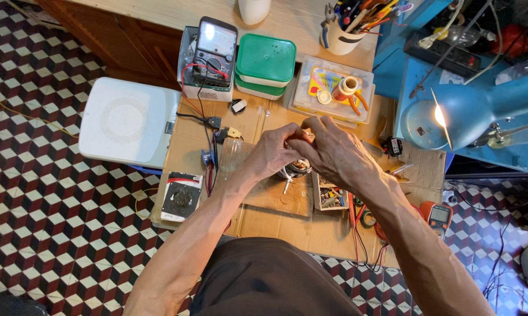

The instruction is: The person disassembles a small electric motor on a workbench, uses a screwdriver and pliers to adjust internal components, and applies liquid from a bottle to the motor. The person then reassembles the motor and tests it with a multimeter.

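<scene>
Cardboard [276,225] covers the low workbench; my left hand [274,151] and right hand [332,151] pinch together above a small motor part [296,168], what they grip hidden.

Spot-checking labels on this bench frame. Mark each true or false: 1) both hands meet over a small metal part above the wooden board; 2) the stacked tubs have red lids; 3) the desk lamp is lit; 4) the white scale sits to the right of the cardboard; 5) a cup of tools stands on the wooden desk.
1) True: the left hand and right hand meet over a small metal part above the wooden board.
2) False: the stacked tubs have green lids.
3) True: the blue desk lamp is lit.
4) False: the white scale sits left of the cardboard.
5) True: the cup of tools stands there.
</scene>
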